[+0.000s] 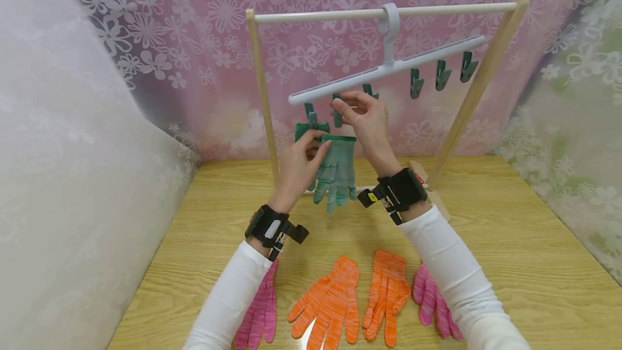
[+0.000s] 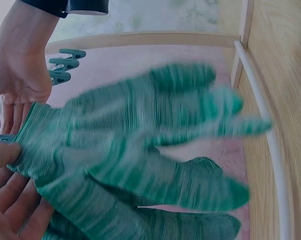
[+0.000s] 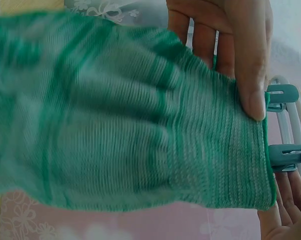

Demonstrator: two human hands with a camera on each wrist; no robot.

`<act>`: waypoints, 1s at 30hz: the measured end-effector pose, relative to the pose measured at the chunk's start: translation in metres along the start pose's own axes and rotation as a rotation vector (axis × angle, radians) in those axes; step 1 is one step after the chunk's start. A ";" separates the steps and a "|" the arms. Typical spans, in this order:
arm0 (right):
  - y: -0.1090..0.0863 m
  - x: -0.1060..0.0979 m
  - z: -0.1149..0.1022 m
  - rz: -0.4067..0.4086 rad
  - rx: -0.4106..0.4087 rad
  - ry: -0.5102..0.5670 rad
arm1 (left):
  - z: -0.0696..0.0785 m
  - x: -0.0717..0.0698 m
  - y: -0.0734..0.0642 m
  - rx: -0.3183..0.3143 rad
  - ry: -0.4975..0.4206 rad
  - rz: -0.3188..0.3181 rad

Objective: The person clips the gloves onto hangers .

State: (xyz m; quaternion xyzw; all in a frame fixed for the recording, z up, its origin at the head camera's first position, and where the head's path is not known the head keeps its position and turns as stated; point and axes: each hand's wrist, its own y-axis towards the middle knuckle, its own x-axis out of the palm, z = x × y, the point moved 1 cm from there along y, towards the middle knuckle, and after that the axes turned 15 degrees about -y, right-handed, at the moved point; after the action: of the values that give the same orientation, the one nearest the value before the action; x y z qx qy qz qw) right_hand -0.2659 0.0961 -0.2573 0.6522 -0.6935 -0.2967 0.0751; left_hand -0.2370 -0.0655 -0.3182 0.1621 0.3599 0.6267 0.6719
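My left hand [image 1: 295,170] pinches a green striped knit glove [image 1: 338,163] at its cuff, and the glove's fingers dangle down. With thumb and fingertips my right hand [image 1: 373,128] holds a dark green clip [image 1: 337,112] on the white hanger [image 1: 355,78]. In the right wrist view that clip [image 3: 285,156] stands right at the cuff edge, with the left thumb [image 3: 253,102] pressing the cuff further along. A second green glove [image 1: 302,130] hangs from the leftmost clip [image 1: 311,115], partly hidden behind the left hand.
The hanger hooks over the white rod of a wooden stand [image 1: 264,91] and tilts, left end lower. Several unused clips [image 1: 441,75] hang on its right. Two orange gloves [image 1: 330,301] lie on the wooden table [image 1: 510,242], with a pink glove [image 1: 259,312] and another pink glove [image 1: 432,298] beside them.
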 end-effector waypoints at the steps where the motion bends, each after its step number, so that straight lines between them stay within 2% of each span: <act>1: 0.000 0.000 -0.001 0.002 -0.003 0.000 | 0.000 0.001 0.001 -0.006 -0.015 0.015; 4: 0.000 0.002 -0.001 0.008 -0.004 0.005 | 0.001 0.005 0.002 -0.001 -0.022 0.060; 10: 0.001 0.002 -0.001 0.019 0.005 0.011 | 0.002 0.014 0.006 0.018 0.036 0.133; 18: 0.002 0.002 -0.004 0.028 -0.008 0.016 | 0.004 0.021 0.010 0.049 0.061 0.204; 30: 0.003 0.001 -0.005 0.046 -0.034 -0.030 | 0.007 0.030 0.009 0.086 0.161 0.352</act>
State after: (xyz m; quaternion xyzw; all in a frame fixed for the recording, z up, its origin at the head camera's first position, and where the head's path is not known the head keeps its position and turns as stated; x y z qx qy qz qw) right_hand -0.2661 0.0934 -0.2525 0.6304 -0.7041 -0.3163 0.0826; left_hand -0.2400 -0.0336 -0.3152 0.2006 0.4049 0.7293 0.5137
